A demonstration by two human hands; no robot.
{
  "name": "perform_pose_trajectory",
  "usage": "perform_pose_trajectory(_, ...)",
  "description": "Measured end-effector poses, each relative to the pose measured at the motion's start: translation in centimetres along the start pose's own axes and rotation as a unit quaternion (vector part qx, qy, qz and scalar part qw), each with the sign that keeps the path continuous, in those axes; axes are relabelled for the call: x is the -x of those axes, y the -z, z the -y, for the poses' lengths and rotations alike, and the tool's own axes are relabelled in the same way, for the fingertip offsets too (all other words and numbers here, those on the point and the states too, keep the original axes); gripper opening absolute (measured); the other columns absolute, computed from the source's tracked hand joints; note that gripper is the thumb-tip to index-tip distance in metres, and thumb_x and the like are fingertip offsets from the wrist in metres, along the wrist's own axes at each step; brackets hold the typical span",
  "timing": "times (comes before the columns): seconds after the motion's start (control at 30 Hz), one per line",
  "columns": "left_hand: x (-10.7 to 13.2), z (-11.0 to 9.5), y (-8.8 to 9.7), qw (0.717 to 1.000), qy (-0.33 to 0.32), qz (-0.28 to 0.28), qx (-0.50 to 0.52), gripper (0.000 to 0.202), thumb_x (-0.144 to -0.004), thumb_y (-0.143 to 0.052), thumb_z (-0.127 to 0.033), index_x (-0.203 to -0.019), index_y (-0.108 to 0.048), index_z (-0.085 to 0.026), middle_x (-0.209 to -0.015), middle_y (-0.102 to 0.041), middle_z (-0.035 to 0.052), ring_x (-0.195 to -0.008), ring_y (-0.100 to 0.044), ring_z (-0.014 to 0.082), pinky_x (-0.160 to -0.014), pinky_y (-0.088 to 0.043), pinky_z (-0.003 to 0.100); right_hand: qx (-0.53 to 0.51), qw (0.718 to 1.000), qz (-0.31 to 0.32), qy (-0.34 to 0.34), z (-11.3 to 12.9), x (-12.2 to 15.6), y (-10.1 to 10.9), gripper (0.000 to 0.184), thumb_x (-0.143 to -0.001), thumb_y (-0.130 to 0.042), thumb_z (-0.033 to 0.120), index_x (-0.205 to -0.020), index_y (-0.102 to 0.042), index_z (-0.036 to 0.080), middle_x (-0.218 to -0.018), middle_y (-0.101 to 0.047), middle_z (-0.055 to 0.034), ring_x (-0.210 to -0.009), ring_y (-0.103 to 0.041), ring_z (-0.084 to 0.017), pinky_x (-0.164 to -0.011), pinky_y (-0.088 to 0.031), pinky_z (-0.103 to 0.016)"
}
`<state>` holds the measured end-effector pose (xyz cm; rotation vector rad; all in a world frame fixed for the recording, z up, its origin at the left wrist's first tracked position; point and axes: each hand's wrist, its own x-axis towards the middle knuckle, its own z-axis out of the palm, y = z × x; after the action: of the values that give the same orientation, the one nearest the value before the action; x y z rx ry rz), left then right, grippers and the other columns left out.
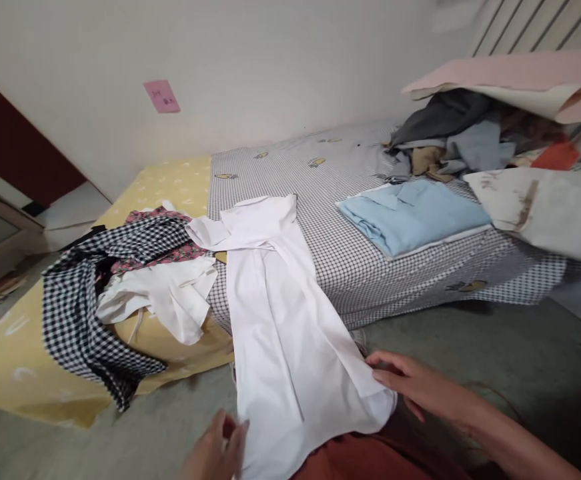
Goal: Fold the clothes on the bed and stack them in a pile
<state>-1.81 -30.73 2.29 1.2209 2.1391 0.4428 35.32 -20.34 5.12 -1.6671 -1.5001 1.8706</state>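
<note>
A white shirt (280, 320) lies lengthwise from the checked bed cover down over the bed's edge onto my lap. My right hand (415, 387) rests at the shirt's lower right edge, fingers stretched out and touching the cloth. My left hand (217, 450) is at the shirt's lower left edge near the bottom of the view, fingers curled together against the fabric; what they grip is partly hidden.
A folded light blue shirt (410, 217) lies on the grey checked cover (350, 260). A black-and-white checked garment (85, 300) and other clothes are heaped on the yellow mattress (15, 380). More clothes (450, 133) and pillows (545, 207) are piled at the back right.
</note>
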Motion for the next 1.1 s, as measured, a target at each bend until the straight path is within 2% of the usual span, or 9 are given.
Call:
perform_pose_trajectory(0.1, -1.3, -2.7, 1.4, 0.986, -0.104, -0.132, -0.018, 0.026, -0.082, -0.047, -0.047, -0.080, -0.061, -0.026, -0.106, -0.072, 0.0121, -0.088, -0.068, 0.0286, -0.080, -0.049, 0.041, -0.012, 0.999, -0.037, 0.020, 0.0, 0.7, 0.2, 0.053, -0.083, -0.054, 0.072, -0.102, -0.067, 0.024, -0.067, -0.049, 0.0045, -0.048, -0.035, -0.009, -0.047, -0.027, -0.025)
perform_pose_trajectory(0.17, -2.8, -6.1, 1.6, 0.971, -0.183, -0.155, 0.007, 0.029, -0.085, -0.046, -0.049, -0.088, -0.063, -0.025, -0.117, -0.069, 0.0135, -0.106, -0.065, 0.0310, -0.093, -0.048, 0.045, -0.005, 0.995, -0.081, 0.060, 0.4, 0.8, 0.2, 0.050, -0.084, -0.058, 0.068, -0.112, -0.067, 0.027, -0.071, -0.051, 0.0032, -0.056, -0.043, -0.013, -0.053, -0.033, -0.026)
perform_pose_trajectory(0.27, -5.7, -10.8, -0.7, 0.969, -0.207, -0.050, 0.126, 0.033, -0.085, -0.051, -0.048, -0.104, -0.062, -0.023, -0.115, -0.068, 0.0127, -0.104, -0.066, 0.0283, -0.092, -0.051, 0.044, 0.084, 0.980, -0.146, 0.103, 0.5, 0.2, -0.4, 0.059, -0.068, -0.080, 0.044, -0.123, -0.065, 0.034, -0.088, -0.061, -0.0002, -0.075, -0.054, -0.019, -0.066, -0.040, -0.029)
perform_pose_trajectory(0.33, -7.2, -12.9, -3.3, 0.967, -0.173, 0.024, 0.187, 0.041, -0.080, -0.059, -0.045, -0.112, -0.059, -0.021, -0.125, -0.064, 0.0153, -0.106, -0.065, 0.0290, -0.092, -0.052, 0.046, 0.163, 0.965, -0.185, 0.091, 0.4, -0.2, -1.0, 0.042, -0.063, -0.081, 0.030, -0.104, -0.072, 0.032, -0.089, -0.063, -0.0008, -0.077, -0.055, -0.021, -0.067, -0.038, -0.029)
perform_pose_trajectory(0.4, -8.0, -14.3, -5.7, 0.959, -0.135, 0.086, 0.234, 0.051, -0.074, -0.068, -0.041, -0.119, -0.057, -0.019, -0.137, -0.058, 0.0188, -0.115, -0.062, 0.0313, -0.100, -0.049, 0.048, 0.192, 0.957, -0.203, 0.083, 0.5, -0.1, -1.6, 0.010, -0.071, -0.073, 0.032, -0.073, -0.067, 0.025, -0.075, -0.060, -0.0006, -0.070, -0.052, -0.019, -0.064, -0.034, -0.030)
perform_pose_trajectory(0.57, -7.1, -17.2, -8.3, 0.907, -0.038, 0.183, 0.378, 0.071, -0.067, -0.084, -0.044, -0.128, -0.055, -0.019, -0.143, -0.056, 0.0203, -0.129, -0.055, 0.0319, -0.102, -0.048, 0.039, 0.107, 0.972, -0.125, 0.167, 2.3, 2.1, -2.2, 0.039, -0.087, -0.061, 0.054, -0.063, -0.059, 0.022, -0.066, -0.057, -0.0003, -0.066, -0.051, -0.018, -0.064, -0.037, -0.030)
perform_pose_trajectory(0.7, -5.7, -17.0, -8.8, 0.844, 0.090, 0.218, 0.481, 0.049, -0.073, -0.082, -0.041, -0.112, -0.063, -0.020, -0.112, -0.073, 0.0123, -0.107, -0.068, 0.0238, -0.092, -0.053, 0.032, 0.038, 0.985, -0.008, 0.166, 2.6, 2.0, -2.0, 0.061, -0.092, -0.043, 0.072, -0.076, -0.072, 0.022, -0.060, -0.053, 0.0001, -0.058, -0.048, -0.015, -0.060, -0.036, -0.030)
perform_pose_trajectory(0.83, -5.1, -14.5, -9.0, 0.768, 0.169, 0.232, 0.572, 0.034, -0.067, -0.084, -0.025, -0.095, -0.067, -0.017, -0.088, -0.076, 0.0062, -0.083, -0.072, 0.0197, -0.082, -0.057, 0.030, -0.083, 0.985, -0.118, 0.098, 1.4, -1.6, -0.8, 0.059, -0.090, -0.043, 0.073, -0.081, -0.069, 0.022, -0.057, -0.044, 0.0040, -0.049, -0.039, -0.011, -0.050, -0.030, -0.026)
perform_pose_trajectory(1.1, -3.8, -12.8, -9.5, 0.788, 0.145, 0.221, 0.556, 0.046, -0.064, -0.080, -0.025, -0.107, -0.066, -0.016, -0.088, -0.078, 0.0076, -0.085, -0.074, 0.0232, -0.078, -0.057, 0.032, -0.334, 0.919, -0.203, 0.043, 2.2, -9.8, -0.3, 0.028, -0.079, -0.071, 0.044, -0.100, -0.066, 0.027, -0.102, -0.064, -0.0019, -0.085, -0.065, -0.016, -0.066, -0.048, -0.026)
